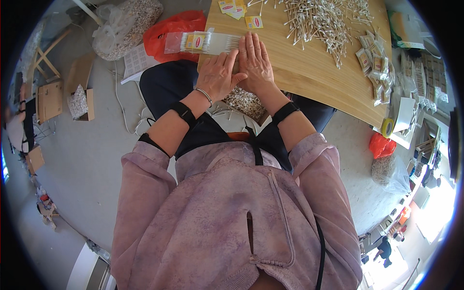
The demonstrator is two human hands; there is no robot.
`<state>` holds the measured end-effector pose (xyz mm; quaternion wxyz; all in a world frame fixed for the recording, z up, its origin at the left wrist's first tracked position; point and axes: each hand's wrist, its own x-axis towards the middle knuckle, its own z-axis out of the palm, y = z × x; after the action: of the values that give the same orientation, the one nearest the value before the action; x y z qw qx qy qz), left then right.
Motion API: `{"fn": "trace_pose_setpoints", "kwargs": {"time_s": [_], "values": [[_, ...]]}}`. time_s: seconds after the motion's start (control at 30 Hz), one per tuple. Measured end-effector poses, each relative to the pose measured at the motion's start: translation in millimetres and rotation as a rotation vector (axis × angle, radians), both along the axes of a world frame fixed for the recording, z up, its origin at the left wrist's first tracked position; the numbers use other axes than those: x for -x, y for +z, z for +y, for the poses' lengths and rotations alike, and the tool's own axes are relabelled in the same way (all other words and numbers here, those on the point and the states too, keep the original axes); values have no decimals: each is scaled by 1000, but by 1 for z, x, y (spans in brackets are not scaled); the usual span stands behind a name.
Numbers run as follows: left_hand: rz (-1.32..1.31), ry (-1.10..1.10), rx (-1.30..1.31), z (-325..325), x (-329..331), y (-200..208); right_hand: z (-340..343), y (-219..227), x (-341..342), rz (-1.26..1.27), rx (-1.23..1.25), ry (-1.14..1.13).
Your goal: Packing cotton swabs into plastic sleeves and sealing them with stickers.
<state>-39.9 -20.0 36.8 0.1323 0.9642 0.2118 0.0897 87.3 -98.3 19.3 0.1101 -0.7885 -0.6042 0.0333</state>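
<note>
My left hand (217, 76) lies at the near edge of the wooden table, fingers stretched forward beside a clear plastic packet (175, 42). The packet holds white cotton swabs and a yellow-and-red card (195, 42). Right of it, a flat row of cotton swabs (233, 43) runs under the fingertips of my right hand (256, 63). That hand is flat with its fingers extended, and its thumb side touches my left hand. What lies beneath my palms is hidden. Loose yellow cards (253, 22) rest just beyond my fingers.
A large heap of loose cotton swabs (319, 24) covers the far table (309, 72). Filled packets (379, 67) pile at its right edge, near a yellow tape roll (387, 127). A box of swabs (246, 102) sits below the table edge. Left stands a red plastic bag (171, 34).
</note>
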Motion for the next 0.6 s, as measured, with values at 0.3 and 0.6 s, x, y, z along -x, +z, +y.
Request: {"fn": "trace_pose_setpoints", "kwargs": {"time_s": [0.3,0.6], "values": [[-28,24,-4,0,-4,0,0,2,1,9,-3,-3],[-151,67,57,1,-7,-4,1,0,1,13,-8,-14]]}}
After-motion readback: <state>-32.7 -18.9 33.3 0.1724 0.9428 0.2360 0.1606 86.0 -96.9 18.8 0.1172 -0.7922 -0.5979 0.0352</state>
